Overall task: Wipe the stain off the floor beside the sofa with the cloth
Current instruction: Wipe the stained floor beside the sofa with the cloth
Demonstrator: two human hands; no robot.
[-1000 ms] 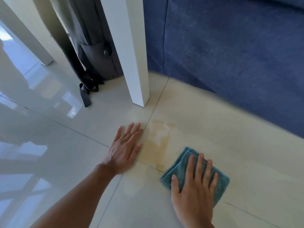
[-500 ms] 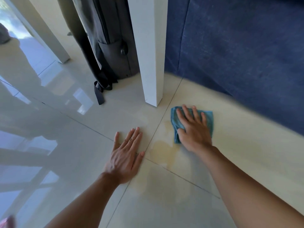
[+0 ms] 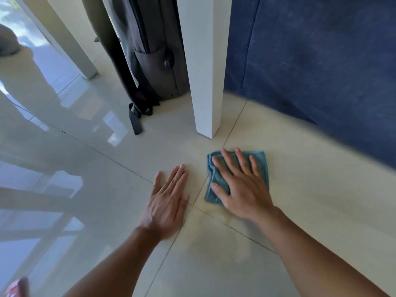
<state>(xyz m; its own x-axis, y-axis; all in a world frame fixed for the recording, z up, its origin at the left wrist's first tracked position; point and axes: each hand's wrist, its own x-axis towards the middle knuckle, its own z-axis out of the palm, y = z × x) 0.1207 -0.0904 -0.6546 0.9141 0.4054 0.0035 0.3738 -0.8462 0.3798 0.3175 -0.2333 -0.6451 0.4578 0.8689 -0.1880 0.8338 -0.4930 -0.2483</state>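
Your right hand (image 3: 240, 187) lies flat with fingers spread on the blue cloth (image 3: 260, 166), gripping nothing, near the white leg (image 3: 206, 82). It hides most of the cloth. A faint yellow stain (image 3: 214, 210) peeks out below. Your left hand (image 3: 166, 202) rests flat and open on the floor (image 3: 310, 189). The sofa (image 3: 321, 61) is cut off.

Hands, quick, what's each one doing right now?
Left hand: open, flat on the glossy cream floor tile, holding nothing.
Right hand: open, fingers spread, pressing the folded blue cloth onto the floor.
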